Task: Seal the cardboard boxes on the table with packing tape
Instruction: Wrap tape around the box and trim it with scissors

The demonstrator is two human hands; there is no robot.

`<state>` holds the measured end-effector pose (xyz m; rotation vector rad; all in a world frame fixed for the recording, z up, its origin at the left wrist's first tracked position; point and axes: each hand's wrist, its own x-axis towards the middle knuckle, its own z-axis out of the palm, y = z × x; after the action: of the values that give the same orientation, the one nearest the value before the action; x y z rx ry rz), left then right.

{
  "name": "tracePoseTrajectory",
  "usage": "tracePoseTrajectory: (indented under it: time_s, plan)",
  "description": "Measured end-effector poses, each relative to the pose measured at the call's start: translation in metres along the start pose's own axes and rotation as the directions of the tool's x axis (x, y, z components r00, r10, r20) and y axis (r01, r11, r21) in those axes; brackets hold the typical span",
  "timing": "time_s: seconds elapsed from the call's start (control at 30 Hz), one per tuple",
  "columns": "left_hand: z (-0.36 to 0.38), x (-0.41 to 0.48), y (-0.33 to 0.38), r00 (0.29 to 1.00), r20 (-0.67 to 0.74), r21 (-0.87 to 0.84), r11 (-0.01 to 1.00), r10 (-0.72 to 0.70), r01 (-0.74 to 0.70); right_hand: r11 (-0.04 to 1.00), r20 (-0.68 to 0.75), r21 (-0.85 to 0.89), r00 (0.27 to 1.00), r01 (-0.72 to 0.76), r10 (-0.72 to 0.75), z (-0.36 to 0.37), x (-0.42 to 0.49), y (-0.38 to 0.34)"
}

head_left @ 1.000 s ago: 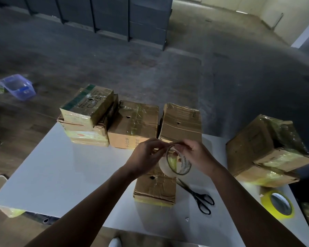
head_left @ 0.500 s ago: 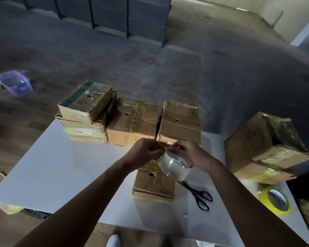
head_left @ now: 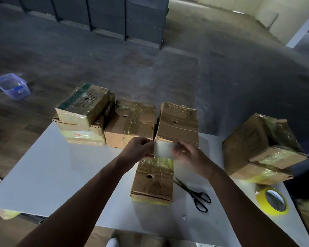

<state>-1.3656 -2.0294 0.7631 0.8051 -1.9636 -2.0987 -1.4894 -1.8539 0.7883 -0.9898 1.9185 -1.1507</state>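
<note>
While aloft, tape roll [head_left: 163, 148] between hands [head_left: 138, 148] [head_left: 190, 155]

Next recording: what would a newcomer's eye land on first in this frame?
Mid-frame, the left hand and right hand grip a clear tape roll between them, above a small cardboard box on the white table. Black scissors lie just right of that box, and a yellow tape roll sits near the table's right edge.

Clear tape roll [head_left: 163, 148] held edge-on above small, taped cardboard box [head_left: 152, 182]
</note>
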Motion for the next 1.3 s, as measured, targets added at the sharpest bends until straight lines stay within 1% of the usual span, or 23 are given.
tracePoseTrajectory:
  time_s: [0.03,0.1,0.2,0.27,0.37,0.4,0.43,0.47,0.53,0.57,0.6,0.73,0.77,0.8,0.83,0.9,0.93,0.97,1.07,1.23,1.3]
  plan:
    - [-0.003,0.000,0.001,0.999,0.052,-0.062,0.998,-0.014,0.017,1.000,-0.015,0.025,1.000,0.002,-0.001,-0.002,-0.001,-0.001]
    - [-0.009,-0.001,0.004,0.991,0.121,-0.105,0.992,-0.055,0.068,0.998,-0.026,0.069,1.000,0.013,-0.011,-0.005,-0.002,-0.001]
    - [-0.005,-0.002,0.005,0.979,0.129,-0.140,0.974,-0.158,0.175,0.995,-0.035,0.091,0.999,0.043,-0.040,-0.002,0.000,-0.004]
    - [0.000,-0.003,0.005,0.968,0.142,-0.177,0.956,-0.209,0.232,0.991,-0.015,0.112,0.998,0.070,-0.069,-0.001,0.000,-0.004]
    - [0.003,-0.005,0.005,0.963,0.123,-0.225,0.939,-0.238,0.261,0.991,-0.018,0.116,0.997,0.074,-0.073,0.000,-0.001,-0.002]
    - [0.005,-0.006,0.006,0.966,0.096,-0.188,0.949,-0.240,0.254,0.993,-0.024,0.103,0.998,0.064,-0.062,0.002,-0.001,-0.002]
    - [0.009,-0.007,0.006,0.970,0.056,-0.106,0.965,-0.236,0.241,0.996,-0.022,0.069,0.998,0.061,-0.060,0.003,-0.001,-0.001]
    - [0.013,-0.007,0.005,0.975,0.006,0.006,0.975,-0.224,0.224,0.998,-0.012,0.021,0.998,0.058,-0.058,0.005,-0.001,-0.002]
    - [0.021,-0.009,0.003,0.981,-0.098,0.218,0.958,-0.168,0.186,0.996,-0.001,-0.063,0.998,0.064,-0.064,0.009,0.000,-0.002]
    - [0.023,-0.010,0.003,0.982,-0.124,0.265,0.948,-0.146,0.174,0.993,-0.009,-0.094,0.997,0.072,-0.074,0.009,0.000,-0.001]
    - [0.023,-0.011,0.002,0.982,-0.128,0.269,0.948,-0.140,0.170,0.990,-0.015,-0.110,0.996,0.084,-0.086,0.009,0.000,-0.002]
    - [0.017,-0.014,0.000,0.976,-0.119,0.144,0.970,-0.181,0.197,0.977,0.000,-0.177,0.993,0.117,-0.119,0.009,0.000,-0.004]
    - [0.015,-0.015,0.000,0.973,-0.118,0.098,0.973,-0.197,0.209,0.977,-0.003,-0.176,0.993,0.117,-0.119,0.010,0.001,-0.004]
    - [0.014,-0.015,0.001,0.971,-0.096,0.016,0.975,-0.219,0.221,0.981,-0.014,-0.158,0.994,0.109,-0.112,0.010,0.001,-0.005]
    - [0.012,-0.016,0.001,0.970,-0.042,-0.097,0.967,-0.239,0.234,0.987,-0.033,-0.126,0.994,0.100,-0.105,0.009,0.001,-0.005]
    - [0.009,-0.016,0.002,0.961,0.123,-0.330,0.903,-0.247,0.275,0.997,-0.086,-0.019,0.994,0.070,-0.071,0.006,-0.001,-0.006]
    - [0.008,-0.016,0.003,0.953,0.184,-0.384,0.875,-0.241,0.295,0.998,-0.103,0.030,0.993,0.052,-0.049,0.005,-0.002,-0.007]
    - [0.006,-0.014,0.002,0.949,0.207,-0.380,0.874,-0.237,0.301,0.998,-0.107,0.053,0.993,0.046,-0.040,0.005,-0.002,-0.008]
    - [0.001,-0.013,-0.003,0.959,0.175,-0.292,0.918,-0.225,0.269,0.997,-0.072,0.057,0.996,0.056,-0.052,0.009,-0.002,-0.011]
    - [-0.005,-0.015,-0.010,0.955,0.203,-0.290,0.918,-0.218,0.271,0.997,-0.103,0.059,0.993,0.056,-0.049,0.009,-0.004,-0.010]
    - [-0.005,-0.015,-0.008,0.958,0.187,-0.277,0.924,-0.216,0.262,0.997,-0.095,0.034,0.994,0.062,-0.059,0.009,-0.004,-0.012]
